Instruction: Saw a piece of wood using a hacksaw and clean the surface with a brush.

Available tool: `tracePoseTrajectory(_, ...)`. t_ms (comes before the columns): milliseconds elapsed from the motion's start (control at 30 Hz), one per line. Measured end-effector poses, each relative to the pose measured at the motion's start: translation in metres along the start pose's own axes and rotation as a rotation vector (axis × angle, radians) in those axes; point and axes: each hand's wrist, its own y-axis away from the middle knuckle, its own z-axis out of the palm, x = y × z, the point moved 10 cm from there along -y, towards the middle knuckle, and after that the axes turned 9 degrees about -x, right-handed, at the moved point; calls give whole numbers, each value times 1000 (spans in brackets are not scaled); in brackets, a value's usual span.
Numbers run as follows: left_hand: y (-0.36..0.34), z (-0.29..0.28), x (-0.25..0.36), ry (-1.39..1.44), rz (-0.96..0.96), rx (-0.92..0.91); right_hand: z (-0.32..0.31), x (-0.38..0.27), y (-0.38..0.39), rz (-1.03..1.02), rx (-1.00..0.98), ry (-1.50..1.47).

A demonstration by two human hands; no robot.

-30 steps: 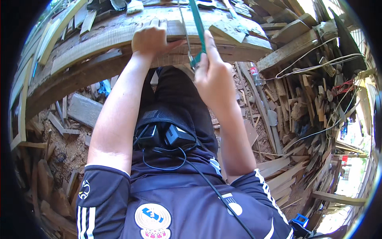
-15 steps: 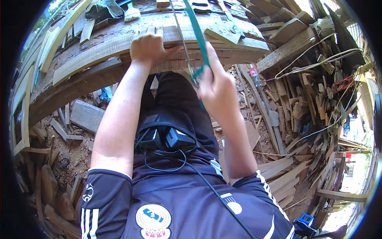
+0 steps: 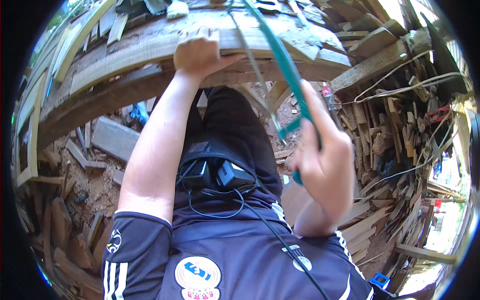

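My left hand (image 3: 197, 56) presses on a pale wooden board (image 3: 132, 56), its fingers over the top and its thumb stretched right along the front edge. The board lies along the near edge of a rough wooden bench (image 3: 95, 111). Wrapped round the handle of a green-framed hacksaw (image 3: 284, 54), my right hand (image 3: 325, 162) is to the right and nearer my body. The saw's thin blade (image 3: 253, 65) crosses the board's edge just right of my left thumb. Its far end runs out at the top, and blur hides whether the teeth touch wood.
A brush (image 3: 177, 9) and wood offcuts lie on the bench. Piled scrap wood (image 3: 395, 135) stands to the right with loose cables (image 3: 400, 90) across it. Sawdust and a grey plank (image 3: 115, 139) cover the ground at left. A cabled device (image 3: 234, 175) sits at my waist.
My right hand has drawn the hacksaw back toward my body and to the right. The left hand keeps its place on the board, while the whole view has shifted slightly.
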Motion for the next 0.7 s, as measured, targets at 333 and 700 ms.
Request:
tracePoseTrajectory(333, -4, 16, -1, -8, -25, -97, -2, 7, -23, 91, -70, 52)
tracePoseTrajectory(700, -3, 17, -5, 34, -61, -120, 13, -3, -42, 97, -73, 37)
